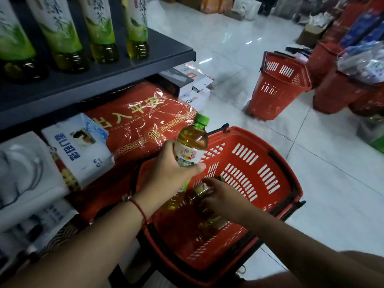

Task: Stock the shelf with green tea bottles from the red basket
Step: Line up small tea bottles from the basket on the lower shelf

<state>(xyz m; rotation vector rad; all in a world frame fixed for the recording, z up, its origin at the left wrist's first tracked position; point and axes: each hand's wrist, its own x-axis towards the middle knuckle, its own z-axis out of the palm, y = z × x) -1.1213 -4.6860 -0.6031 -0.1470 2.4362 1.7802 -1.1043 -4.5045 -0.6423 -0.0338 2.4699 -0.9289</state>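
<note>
My left hand [167, 169] grips a green tea bottle [192, 142] with a green cap and white label, held above the near red basket [249, 163]. My right hand [220, 194] reaches into that basket and holds a second bottle [200, 189] lying inside. More bottles [207, 223] lie on the basket's bottom. On the grey shelf [124, 71] at the top left stand several green tea bottles [99, 28] in a row.
Below the shelf lie a red wrapped pack [141, 113] and a white bag [81, 146]. Another red basket [278, 84] stands on the white tiled floor [322, 163] at the right, more red bins [340, 88] behind it.
</note>
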